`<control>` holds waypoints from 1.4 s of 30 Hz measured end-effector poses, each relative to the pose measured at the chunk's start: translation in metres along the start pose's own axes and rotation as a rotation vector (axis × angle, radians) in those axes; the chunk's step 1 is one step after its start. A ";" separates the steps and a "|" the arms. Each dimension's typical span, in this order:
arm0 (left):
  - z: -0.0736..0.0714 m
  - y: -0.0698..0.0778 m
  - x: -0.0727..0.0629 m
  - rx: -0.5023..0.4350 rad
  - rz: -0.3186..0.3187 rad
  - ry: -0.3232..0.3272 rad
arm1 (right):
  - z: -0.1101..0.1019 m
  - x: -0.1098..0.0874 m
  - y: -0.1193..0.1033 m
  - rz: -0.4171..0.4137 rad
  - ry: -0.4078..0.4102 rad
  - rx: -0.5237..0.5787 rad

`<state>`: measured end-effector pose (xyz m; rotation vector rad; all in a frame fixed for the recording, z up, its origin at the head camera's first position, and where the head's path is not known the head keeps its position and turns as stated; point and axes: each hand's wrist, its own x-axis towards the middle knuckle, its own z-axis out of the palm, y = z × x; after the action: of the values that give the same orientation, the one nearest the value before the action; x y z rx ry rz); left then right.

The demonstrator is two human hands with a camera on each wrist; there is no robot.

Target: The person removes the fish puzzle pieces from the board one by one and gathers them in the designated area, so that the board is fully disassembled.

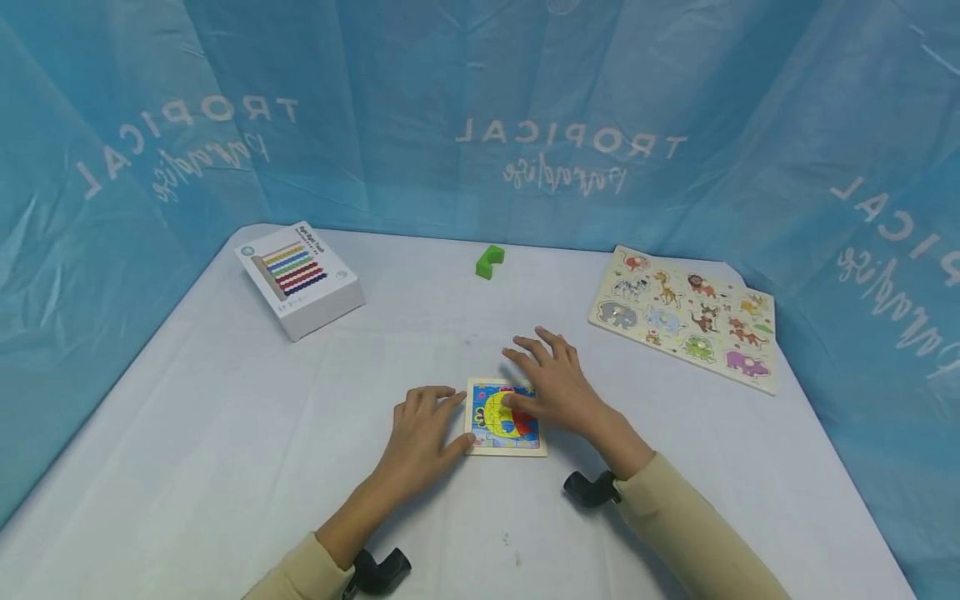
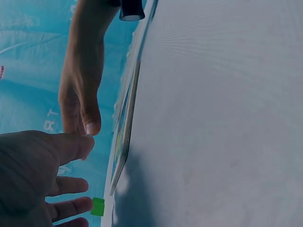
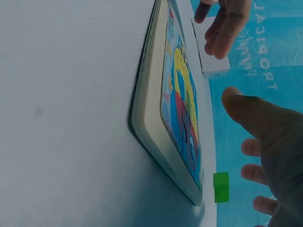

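Note:
A small square jigsaw puzzle (image 1: 491, 429) in a pale wooden frame lies flat on the table, showing a yellow and red fish on blue. At its left edge is my left hand (image 1: 422, 437), fingers loosely bent and thumb tip near the frame's lower left corner. Over the puzzle's right side hovers my right hand (image 1: 558, 392), its fingers spread and thumb above the picture. In the right wrist view the puzzle (image 3: 182, 109) shows its thick frame edge, with the right thumb apart from it. Neither hand holds anything.
A white box (image 1: 322, 292) with rows of coloured beads printed on it stands at the back left. A green block (image 1: 490, 262) with a curved notch lies at the back middle. An animal peg puzzle board (image 1: 678, 312) lies at the back right. Blue printed sheeting (image 1: 420, 167) hangs around the white table (image 1: 225, 433).

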<state>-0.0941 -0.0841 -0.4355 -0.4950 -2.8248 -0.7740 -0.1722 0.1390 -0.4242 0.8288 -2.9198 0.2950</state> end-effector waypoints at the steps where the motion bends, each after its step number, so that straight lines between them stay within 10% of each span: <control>1: 0.001 0.000 0.000 0.001 0.002 0.001 | 0.000 0.001 0.000 -0.009 -0.008 0.009; 42: 0.017 0.002 0.005 -0.064 -0.008 -0.007 | 0.001 0.043 -0.006 -0.253 -0.316 0.080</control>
<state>-0.0997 -0.0726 -0.4479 -0.4971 -2.8174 -0.8684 -0.2053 0.1124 -0.4179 1.3564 -3.0489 0.2842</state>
